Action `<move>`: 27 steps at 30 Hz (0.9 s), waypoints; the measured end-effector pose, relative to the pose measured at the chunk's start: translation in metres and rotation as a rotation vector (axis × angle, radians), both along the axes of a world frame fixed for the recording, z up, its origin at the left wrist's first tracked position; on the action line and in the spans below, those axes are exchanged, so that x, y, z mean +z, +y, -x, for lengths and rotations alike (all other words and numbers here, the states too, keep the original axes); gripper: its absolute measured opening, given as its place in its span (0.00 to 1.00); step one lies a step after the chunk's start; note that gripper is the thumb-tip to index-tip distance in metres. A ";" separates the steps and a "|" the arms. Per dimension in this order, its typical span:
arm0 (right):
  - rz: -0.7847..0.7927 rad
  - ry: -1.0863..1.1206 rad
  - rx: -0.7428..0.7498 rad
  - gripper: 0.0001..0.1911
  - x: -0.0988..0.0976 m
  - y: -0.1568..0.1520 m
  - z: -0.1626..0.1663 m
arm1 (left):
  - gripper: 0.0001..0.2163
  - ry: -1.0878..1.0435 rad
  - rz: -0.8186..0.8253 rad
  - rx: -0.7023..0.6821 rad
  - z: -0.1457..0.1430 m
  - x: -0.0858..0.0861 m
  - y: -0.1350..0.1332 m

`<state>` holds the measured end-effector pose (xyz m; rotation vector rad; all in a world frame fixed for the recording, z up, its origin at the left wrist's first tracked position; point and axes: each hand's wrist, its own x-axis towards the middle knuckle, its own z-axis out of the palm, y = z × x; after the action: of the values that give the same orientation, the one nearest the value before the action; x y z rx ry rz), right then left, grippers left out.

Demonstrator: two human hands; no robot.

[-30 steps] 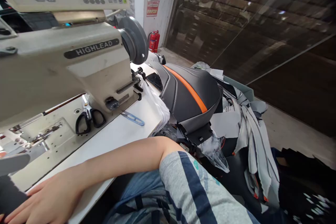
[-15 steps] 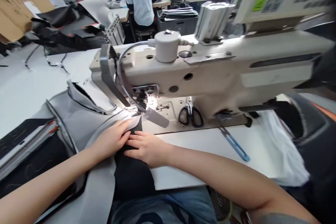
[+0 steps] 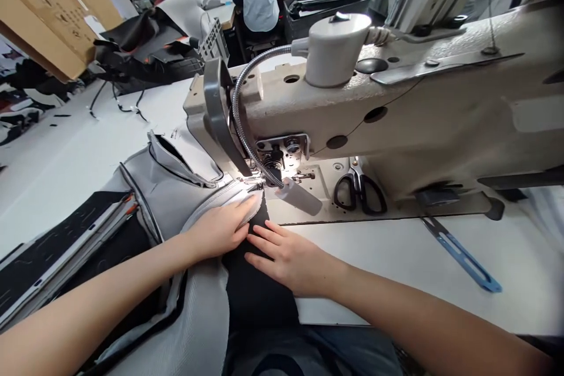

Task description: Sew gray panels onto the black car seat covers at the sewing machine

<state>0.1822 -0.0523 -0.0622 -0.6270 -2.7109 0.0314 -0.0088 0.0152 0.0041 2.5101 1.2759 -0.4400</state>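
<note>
**Sewing machine arm** [image 3: 440, 111], 2 o'clock: cast metal, cream enamel, satin, lightly scuffed.
**Lamp gooseneck** [image 3: 234, 108], 11 o'clock: ribbed bright steel, glossy.
**Cylindrical housing** [image 3: 337, 50], 12 o'clock: off-white, smooth, matt.
**Scissors** [image 3: 356, 185], 3 o'clock: bare metal with matt black plastic handles.
**Blue-gripped tool** [image 3: 460, 255], 3 o'clock: blue plastic over grey metal.
**Tabletop** [image 3: 440, 299], 4 o'clock: white laminate, smooth, faint sheen.
**Grey panel** [image 3: 198, 329], 7 o'clock: finely textured cloth, matt.
**Black panel** [image 3: 259, 299], 6 o'clock: cloth or leatherette, cannot tell which; matt.
**Carton** [image 3: 44, 12], 10 o'clock: brown corrugated cardboard, matt, with printed label.
</note>
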 end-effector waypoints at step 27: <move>0.226 -0.018 0.218 0.25 0.007 -0.006 -0.001 | 0.31 0.350 0.043 -0.059 -0.022 0.013 -0.007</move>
<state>0.1831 -0.0582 -0.0555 -0.3895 -2.8031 0.3940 0.0133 0.0084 0.0170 2.5153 1.2931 -0.9449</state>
